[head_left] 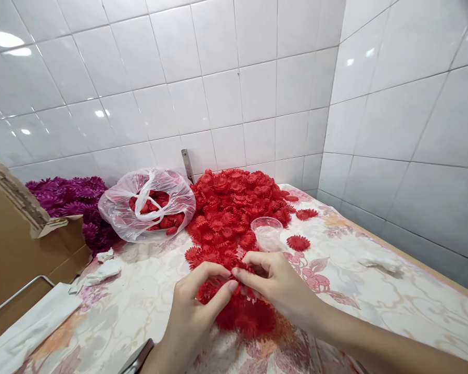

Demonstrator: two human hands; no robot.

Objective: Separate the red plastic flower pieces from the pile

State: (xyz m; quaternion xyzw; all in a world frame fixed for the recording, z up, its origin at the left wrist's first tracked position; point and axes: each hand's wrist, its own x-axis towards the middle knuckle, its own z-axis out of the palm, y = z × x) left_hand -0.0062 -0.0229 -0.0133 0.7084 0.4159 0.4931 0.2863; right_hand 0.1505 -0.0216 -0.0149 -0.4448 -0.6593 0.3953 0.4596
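My left hand (203, 298) and my right hand (273, 280) meet above the near end of a heap of red artificial flowers (234, 202). The right hand's thumb and fingers are pinched on a red flower, mostly covered by the fingers. Thumb and forefinger of my left hand come together right beside the right thumb tip; whatever sits between them is too small or hidden to name. Below the hands lie more red flowers (253, 319), somewhat blurred. Just beyond the right hand stands a clear plastic cup (267, 234) with whitish contents. A single red flower (298, 242) lies to its right.
A knotted clear plastic bag (117, 213) of red flowers sits left of the heap, with purple flowers (66, 195) behind it. At far left is a cardboard box (27, 249). A dark-edged metallic object (138, 356) lies by my left wrist. Tiled walls (218, 104) bound the table.
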